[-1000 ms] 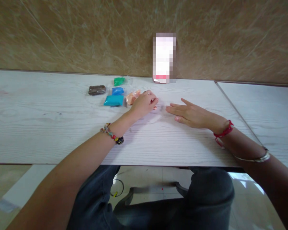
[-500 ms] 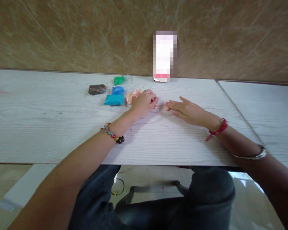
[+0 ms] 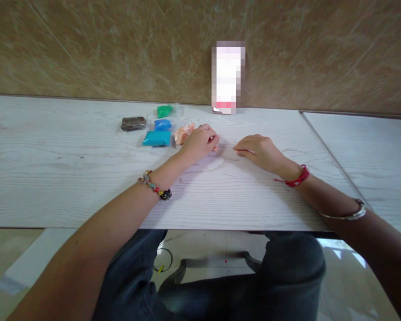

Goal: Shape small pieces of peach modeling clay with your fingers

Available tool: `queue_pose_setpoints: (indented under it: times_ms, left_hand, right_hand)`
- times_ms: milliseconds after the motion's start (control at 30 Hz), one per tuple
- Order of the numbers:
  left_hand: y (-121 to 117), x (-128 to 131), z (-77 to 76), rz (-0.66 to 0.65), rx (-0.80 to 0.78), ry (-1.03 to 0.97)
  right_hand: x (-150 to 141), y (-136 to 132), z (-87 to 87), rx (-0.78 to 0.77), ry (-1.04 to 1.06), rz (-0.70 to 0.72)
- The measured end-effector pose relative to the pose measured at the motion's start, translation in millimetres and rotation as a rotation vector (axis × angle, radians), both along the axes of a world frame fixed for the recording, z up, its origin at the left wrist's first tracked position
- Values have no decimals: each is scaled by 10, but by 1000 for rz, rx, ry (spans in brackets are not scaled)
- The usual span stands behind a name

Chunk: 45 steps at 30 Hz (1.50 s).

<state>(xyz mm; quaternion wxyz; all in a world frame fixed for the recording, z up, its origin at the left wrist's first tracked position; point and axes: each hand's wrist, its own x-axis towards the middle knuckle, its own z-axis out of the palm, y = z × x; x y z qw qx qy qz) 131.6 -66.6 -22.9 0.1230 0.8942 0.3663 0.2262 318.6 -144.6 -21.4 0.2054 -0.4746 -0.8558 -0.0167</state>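
My left hand [image 3: 200, 143] is curled, with a small piece of peach-coloured clay [image 3: 215, 149] just showing under its fingertips. Beside its knuckles lies a clear bag of peach clay [image 3: 183, 134], partly covered by that hand. My right hand [image 3: 259, 152] is a short way to the right, its fingers and thumb pinched together low over the table. A peach piece was visible at those fingertips a moment ago; now the fingers hide nearly all of it.
Left of the peach bag lie a teal packet [image 3: 157, 138], a blue packet [image 3: 162, 125], a green packet [image 3: 164, 111] and a brown packet [image 3: 133, 123]. A phone with a blurred screen [image 3: 226, 76] leans against the marbled wall [image 3: 87, 49] behind the white table [image 3: 70, 178].
My right hand has gone from flat, stretched fingers over the peach piece to a pinch with its knuckles raised. My left hand stays nearly still. The view has shifted slightly.
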Motion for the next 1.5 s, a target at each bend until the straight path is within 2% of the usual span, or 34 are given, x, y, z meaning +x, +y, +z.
queue_pose_setpoints:
  times_ms: [100,233,400,567,667,733,867,967,1067,1167,1300,1400,1500]
  left_hand:
    - [0,1,3,-10,-4,10]
    - [-1,-4,4,2,5,-6]
    - [-7,-5,6,-7,14,15]
    - [-8,-5,9,-14,35,15]
    - [1,-9,6,-12,40,10]
    - [8,-12,3,-20,51,16]
    - [14,-19,1,-5,64,18]
    - [13,-20,1,16,48,29]
    - [18,-19,-2,-3,45,42]
    - [32,-24,-1,-14,58,33]
    - [43,-40,15,16,58,34]
    - [34,-41,27,17,58,62]
    - [27,-36,29,14,61,62]
  right_hand:
    - [5,-37,-5,-18,-53,19]
    - [2,-93,-20,-61,-136,-29]
    - [-25,-207,-13,-126,-193,93]
    - [-11,-290,40,-222,-190,41]
    - [-11,-306,62,-269,-195,102]
    - [-18,-283,60,-269,-195,121]
    - [71,-230,55,-251,-193,36]
    - [170,-234,64,-263,-210,118]
    - [144,-214,61,-277,-219,201]
    - [82,-173,47,-249,-203,127]
    - [166,-202,57,-266,-212,62]
    - [201,-223,66,-324,-217,150]
    - [138,-176,48,-293,-204,182]
